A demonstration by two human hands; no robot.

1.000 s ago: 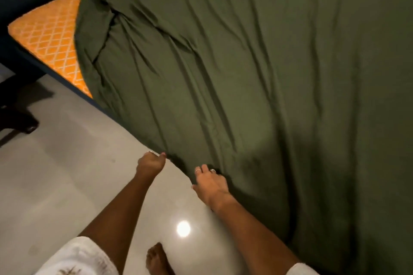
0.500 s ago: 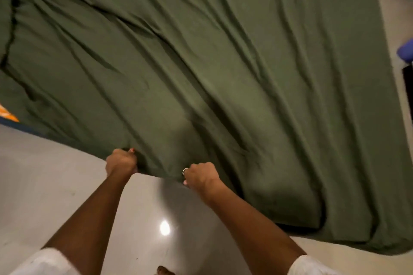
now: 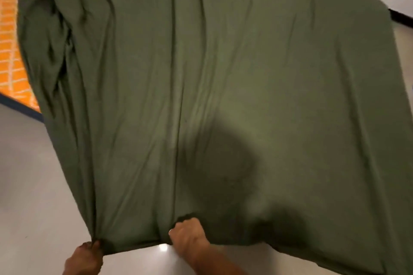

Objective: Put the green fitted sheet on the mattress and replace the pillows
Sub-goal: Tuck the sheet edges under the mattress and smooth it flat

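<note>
The left hand [image 3: 83, 257] was clenched on the near corner of the green fitted sheet [image 3: 212, 96], its grip pinching a gathered bunch of cloth at the bottom edge of the view. The right hand [image 3: 190, 235] was closed in a fist over the same near hem, a little to the right, knuckles up, with fabric bunched under its fingers [image 3: 178, 229].

Half a second before, the two hands had stood close together on the hem, higher in the view; now they were farther apart, and the stretch of hem between them ran taut and nearly straight. A second before, the right hand had lain open against the cloth and the left had hovered clear of it. The orange patterned mattress [image 3: 11, 47], almost out of view half a second before, showed again at the upper left.

The sheet lay spread over the bed, its long axis running away from the person toward the top of the view, with long creases fanning out from the two hands. Its left side was rucked in folds, leaving a strip of mattress bare there. Pale glossy floor [image 3: 33, 185] lay at the left and below, with a light reflected between the forearms. A dark skirting band [image 3: 400, 17] ran along the pale wall at the upper right.
</note>
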